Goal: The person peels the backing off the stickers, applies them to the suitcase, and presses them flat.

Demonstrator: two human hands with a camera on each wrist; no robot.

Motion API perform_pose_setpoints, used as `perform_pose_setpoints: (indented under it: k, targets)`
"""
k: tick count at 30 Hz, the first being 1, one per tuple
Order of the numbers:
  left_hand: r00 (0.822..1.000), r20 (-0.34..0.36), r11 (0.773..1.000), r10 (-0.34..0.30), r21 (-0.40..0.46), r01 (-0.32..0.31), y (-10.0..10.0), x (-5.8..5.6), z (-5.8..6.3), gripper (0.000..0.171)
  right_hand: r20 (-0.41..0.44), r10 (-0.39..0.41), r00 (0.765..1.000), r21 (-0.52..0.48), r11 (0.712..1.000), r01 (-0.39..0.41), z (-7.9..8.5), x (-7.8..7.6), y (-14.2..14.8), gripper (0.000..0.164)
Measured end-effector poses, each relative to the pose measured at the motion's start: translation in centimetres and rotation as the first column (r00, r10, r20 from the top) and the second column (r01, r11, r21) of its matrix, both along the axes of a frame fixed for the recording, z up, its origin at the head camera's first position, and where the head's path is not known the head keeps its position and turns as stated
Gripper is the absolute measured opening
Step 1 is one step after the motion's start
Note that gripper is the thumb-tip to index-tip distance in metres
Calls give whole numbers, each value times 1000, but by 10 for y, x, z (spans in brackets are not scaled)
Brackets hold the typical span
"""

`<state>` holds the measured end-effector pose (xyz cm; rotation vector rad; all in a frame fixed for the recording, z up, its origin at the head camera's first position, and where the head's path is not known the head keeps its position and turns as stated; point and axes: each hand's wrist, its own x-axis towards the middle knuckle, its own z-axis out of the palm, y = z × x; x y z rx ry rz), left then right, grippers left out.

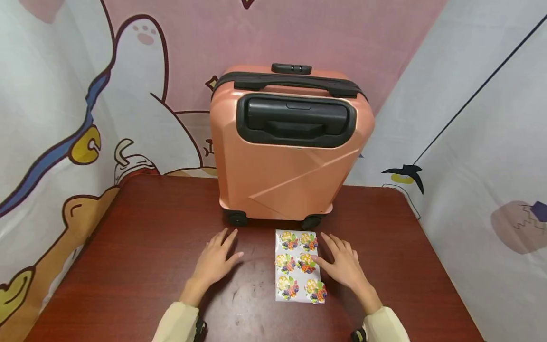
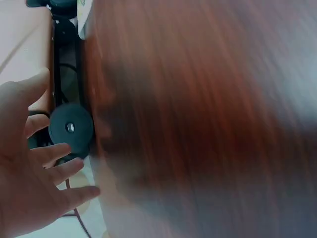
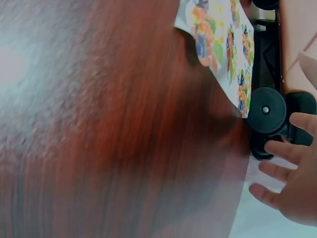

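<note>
A white sheet (image 1: 296, 275) lies flat-side up on the reddish-brown counter (image 1: 149, 247), in front of a suitcase (image 1: 286, 180) and nearer the counter's right edge than its left. The sheet bears six fruit motifs (image 1: 287, 288), arranged in two columns of three; the lower right motif projects past the sheet's right edge. The right hand (image 1: 344, 266) is positioned at the right side of the sheet, fingers released and spread, grasping nothing; its thumb tip overlaps the sheet's right border, but contact cannot be determined. The left hand (image 1: 215, 261) is positioned left of the sheet and apart from it, fingers likewise extended and released. Each forearm carries a cream sleeve (image 1: 177, 323). The suitcase, a salmon-pink hard-shell unit, stands upright at the rear edge of the counter, between the rear corners, with its black wheels (image 1: 237, 218) just beyond the sheet's far edge. Its pull handle (image 1: 299, 116) is seated in a black recess facing the person; a carry handle (image 1: 295, 84) and a lock (image 1: 291, 69) are fitted above. Behind the counter's rear edge hangs a pink-and-white cartoon fabric (image 1: 183, 47).
</note>
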<state>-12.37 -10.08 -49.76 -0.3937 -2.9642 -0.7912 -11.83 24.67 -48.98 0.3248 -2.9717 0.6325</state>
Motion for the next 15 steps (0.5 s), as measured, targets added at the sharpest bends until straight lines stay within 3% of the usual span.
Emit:
perform_pose_setpoints:
  k: [4, 11, 15]
  targets:
    - [998, 47, 988, -29, 153, 21, 16, -5, 1, 63, 69, 39, 997, -131, 991, -30, 0, -3, -3, 68]
    - [978, 125, 928, -169, 353, 115, 46, -13, 0, 56, 125, 75, 989, -290, 956, -35, -8, -10, -6, 61]
    - [963, 163, 895, -216, 427, 128, 60, -17, 0, 53, 156, 58, 986, -343, 939, -1, -12, -13, -7, 55]
